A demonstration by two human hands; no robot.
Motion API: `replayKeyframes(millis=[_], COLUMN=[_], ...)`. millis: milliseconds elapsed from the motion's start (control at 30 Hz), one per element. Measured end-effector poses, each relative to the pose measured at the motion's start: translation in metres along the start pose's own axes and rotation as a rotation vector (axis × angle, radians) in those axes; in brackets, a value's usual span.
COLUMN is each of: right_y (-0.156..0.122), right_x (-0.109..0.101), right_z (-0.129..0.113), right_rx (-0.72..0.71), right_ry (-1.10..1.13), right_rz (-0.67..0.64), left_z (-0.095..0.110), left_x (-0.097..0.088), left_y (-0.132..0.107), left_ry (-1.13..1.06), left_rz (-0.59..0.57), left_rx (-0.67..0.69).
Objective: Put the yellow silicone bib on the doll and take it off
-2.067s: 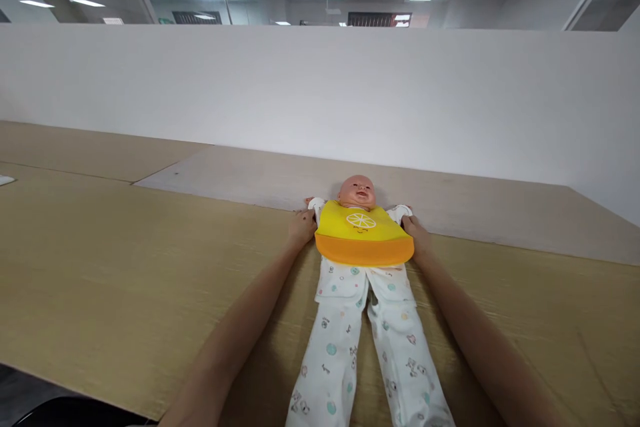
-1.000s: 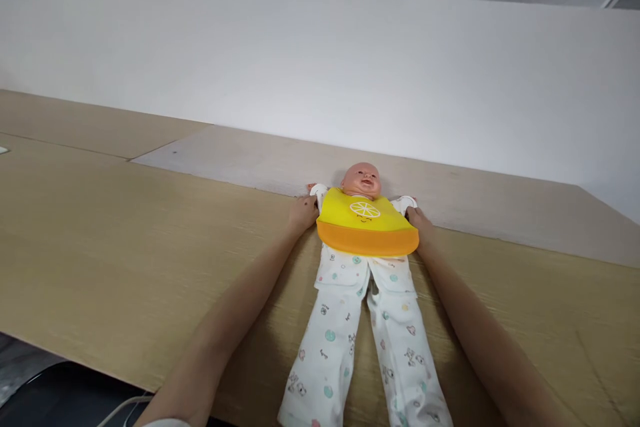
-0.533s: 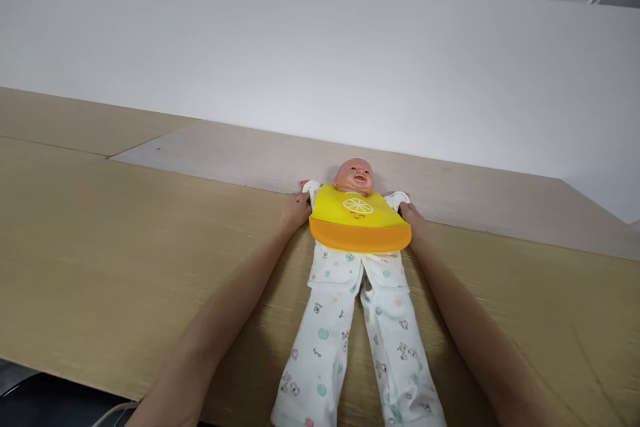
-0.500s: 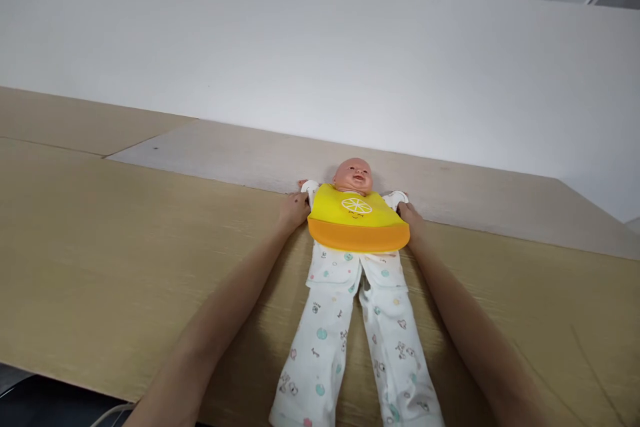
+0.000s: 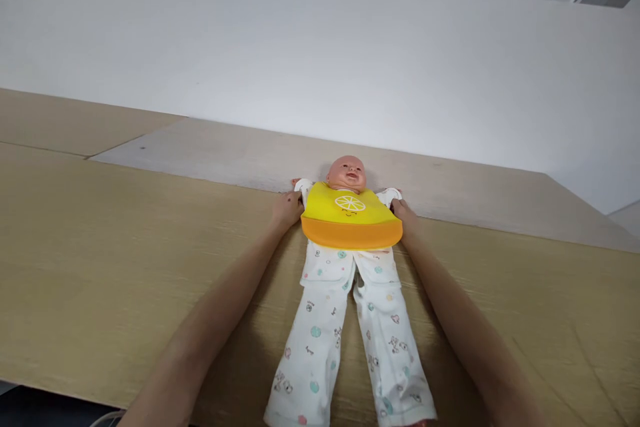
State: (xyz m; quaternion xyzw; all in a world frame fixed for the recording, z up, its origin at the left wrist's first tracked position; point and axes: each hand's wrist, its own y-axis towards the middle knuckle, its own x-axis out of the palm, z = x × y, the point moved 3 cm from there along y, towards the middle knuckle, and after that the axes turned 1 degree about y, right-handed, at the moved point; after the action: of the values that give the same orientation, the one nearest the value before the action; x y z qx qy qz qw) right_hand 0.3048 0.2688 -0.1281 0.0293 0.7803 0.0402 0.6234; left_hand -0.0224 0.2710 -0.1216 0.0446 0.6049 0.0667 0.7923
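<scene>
Baby doll [image 5: 346,172] in a yellow silicone bib [image 5: 350,220] was steadied on the wooden table [image 5: 100,280], left hand [image 5: 287,210] and right hand [image 5: 404,215] held apart at its sides.

A wood-grain worktop [image 5: 100,260] is carrying a baby doll [image 5: 346,173] in printed white pajamas [image 5: 320,340], which is lying face-up near the far edge. A paler panel [image 5: 210,153] is running along that edge.

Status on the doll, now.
Left hand, right hand beside the yellow bib, at the sleeves. Baby doll on its back on the table. Nothing in the way.
</scene>
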Motion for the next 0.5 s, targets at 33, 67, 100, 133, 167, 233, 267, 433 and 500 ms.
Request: replayKeyframes(millis=[33, 67, 100, 133, 167, 233, 267, 433, 500], right_y=[0.0002, 0.0005, 0.0008, 0.001, 0.0012, 0.0015, 0.0015, 0.0002, -0.0007], right_x=[-0.0002, -0.0003, -0.0005, -0.0004, -0.0003, 0.0002, 0.0006, 0.0021, 0.0016], right_z=[0.0003, 0.0006, 0.001, 0.0014, 0.0017, 0.0027, 0.0034, 0.005, 0.0043], right_rx=[0.002, 0.005, 0.006, 0.001, -0.005, -0.013, -0.011, 0.004, 0.009], right_ry=[0.005, 0.01, 0.014, 0.02, 0.025, 0.029, 0.027, 0.02, 0.02], right_rz=[-0.002, -0.003, -0.002, 0.0, 0.006, 0.023, 0.032, 0.053, 0.058], left_z=[0.0, -0.0002, -0.0006, -0.0011, -0.0017, -0.0028, -0.0032, -0.0029, -0.0021], left_x=[-0.0002, -0.0003, -0.0003, -0.0002, 0.0, 0.0003, 0.0003, -0.0021, -0.004], left_y=[-0.0002, -0.0004, -0.0005, -0.0006, -0.0006, -0.0007, -0.0009, -0.0029, -0.0043], left_ry=[0.001, 0.001, 0.003, 0.005, 0.007, 0.01, 0.012, 0.018, 0.022], left_rz=[0.0, 0.0, 0.0, -0.001, 0.0, -0.001, -0.004, -0.028, -0.033], left_rx=[-0.004, -0.01, -0.018, -0.026, -0.035, -0.055, -0.064, -0.1, -0.113])
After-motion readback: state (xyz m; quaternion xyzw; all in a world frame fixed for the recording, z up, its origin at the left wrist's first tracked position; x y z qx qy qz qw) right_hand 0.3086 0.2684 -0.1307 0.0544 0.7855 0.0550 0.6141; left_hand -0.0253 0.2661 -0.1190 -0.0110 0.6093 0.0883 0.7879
